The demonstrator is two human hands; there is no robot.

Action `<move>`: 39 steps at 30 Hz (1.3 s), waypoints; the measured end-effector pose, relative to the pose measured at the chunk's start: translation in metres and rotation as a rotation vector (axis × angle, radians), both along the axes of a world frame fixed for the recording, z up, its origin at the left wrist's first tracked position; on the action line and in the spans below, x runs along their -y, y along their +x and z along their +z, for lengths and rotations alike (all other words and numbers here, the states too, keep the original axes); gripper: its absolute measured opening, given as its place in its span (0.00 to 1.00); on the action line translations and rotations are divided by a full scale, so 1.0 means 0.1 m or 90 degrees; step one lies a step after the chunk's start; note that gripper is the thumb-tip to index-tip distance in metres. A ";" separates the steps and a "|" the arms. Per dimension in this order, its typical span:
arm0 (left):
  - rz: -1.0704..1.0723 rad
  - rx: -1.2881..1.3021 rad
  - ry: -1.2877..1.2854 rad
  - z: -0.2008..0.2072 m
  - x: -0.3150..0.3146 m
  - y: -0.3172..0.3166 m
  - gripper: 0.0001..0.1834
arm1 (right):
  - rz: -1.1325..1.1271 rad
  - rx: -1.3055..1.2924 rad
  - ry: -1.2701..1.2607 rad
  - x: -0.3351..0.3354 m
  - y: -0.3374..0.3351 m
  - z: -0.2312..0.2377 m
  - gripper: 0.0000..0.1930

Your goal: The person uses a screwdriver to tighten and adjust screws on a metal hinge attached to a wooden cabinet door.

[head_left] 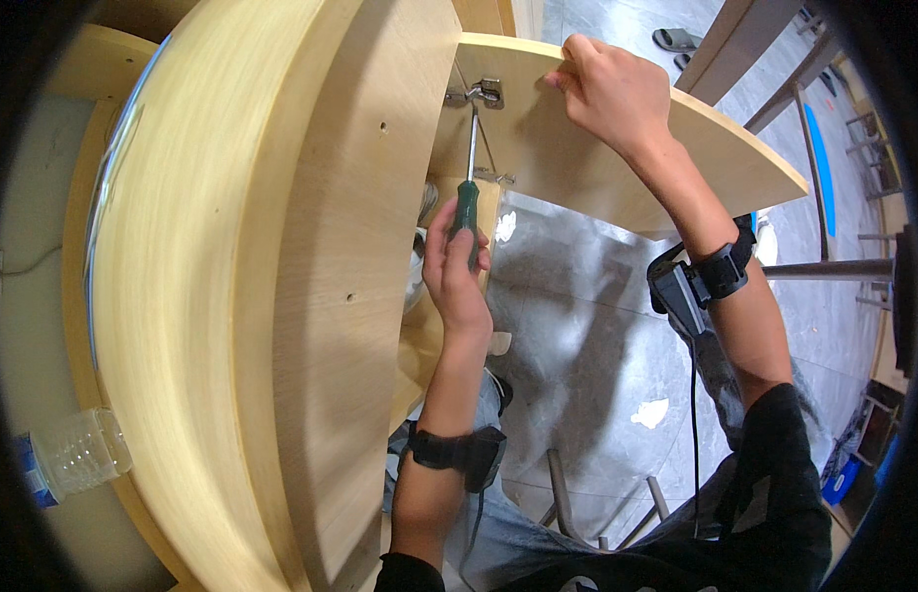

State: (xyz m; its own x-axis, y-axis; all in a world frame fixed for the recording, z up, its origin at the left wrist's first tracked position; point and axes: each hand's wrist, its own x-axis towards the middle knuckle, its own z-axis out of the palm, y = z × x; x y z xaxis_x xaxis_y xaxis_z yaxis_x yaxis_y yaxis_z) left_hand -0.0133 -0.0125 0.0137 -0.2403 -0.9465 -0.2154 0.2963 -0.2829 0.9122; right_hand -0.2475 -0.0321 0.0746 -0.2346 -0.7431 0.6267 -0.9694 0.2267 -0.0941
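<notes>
My left hand (457,252) is wrapped round the dark green handle of a screwdriver (467,205). The metal shaft points away from me, and its tip meets or nearly meets a metal hinge (486,94) at the inner side of a cabinet door (563,138). Whether the tip sits in a screw is too small to tell. The door, of pale wood, stands swung out from the cabinet (331,247). Over its top edge my right hand (614,94) is closed, fingers curled and gripping the board. A second hinge (495,178) shows lower on the door.
A clear plastic bottle (79,451) lies at the far left. Metal stool legs (561,498) stand on the grey tiled floor (568,395) near my knees. Table legs (824,268) and a slipper (676,39) are beyond the door. Black bands with a cable circle both forearms.
</notes>
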 end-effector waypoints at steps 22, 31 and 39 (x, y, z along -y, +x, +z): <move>-0.024 -0.066 -0.035 0.06 0.00 -0.13 0.20 | -0.006 -0.011 0.019 -0.03 -0.02 0.02 0.15; -0.015 -0.066 -0.031 0.07 -0.01 -0.14 0.21 | 0.003 -0.005 -0.007 -0.04 0.00 0.05 0.13; -0.022 -0.062 -0.038 0.05 0.01 -0.13 0.21 | 0.003 0.001 -0.008 -0.04 0.00 0.04 0.13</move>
State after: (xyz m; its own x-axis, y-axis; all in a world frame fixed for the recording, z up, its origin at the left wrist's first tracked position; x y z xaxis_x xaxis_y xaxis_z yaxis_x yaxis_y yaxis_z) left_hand -0.0259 -0.0130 0.0182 -0.2904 -0.9476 -0.1333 0.3750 -0.2409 0.8952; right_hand -0.2470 -0.0279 0.0786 -0.2324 -0.7358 0.6360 -0.9702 0.2214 -0.0984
